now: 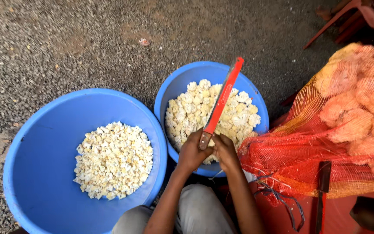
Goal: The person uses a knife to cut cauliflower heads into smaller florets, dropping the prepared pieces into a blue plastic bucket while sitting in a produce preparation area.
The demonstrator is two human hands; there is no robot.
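A long knife (220, 102) with a red blade and a short brown wooden handle stands tilted, its tip leaning away and to the right over the smaller blue tub (169, 93). The left hand (192, 152) has its fingers clenched around the handle at the near rim of that tub. The right hand (225, 151) sits just beside it, fingers curled on a pale cauliflower piece (211, 157) pressed against the base of the blade. The smaller tub holds larger cream-white florets (195, 108); the bigger blue tub (44, 147) to the left holds finer yellow-white cut bits (113, 159). An orange net sack (347, 130) of whole cauliflowers lies on the right, above a red surface (347, 212).
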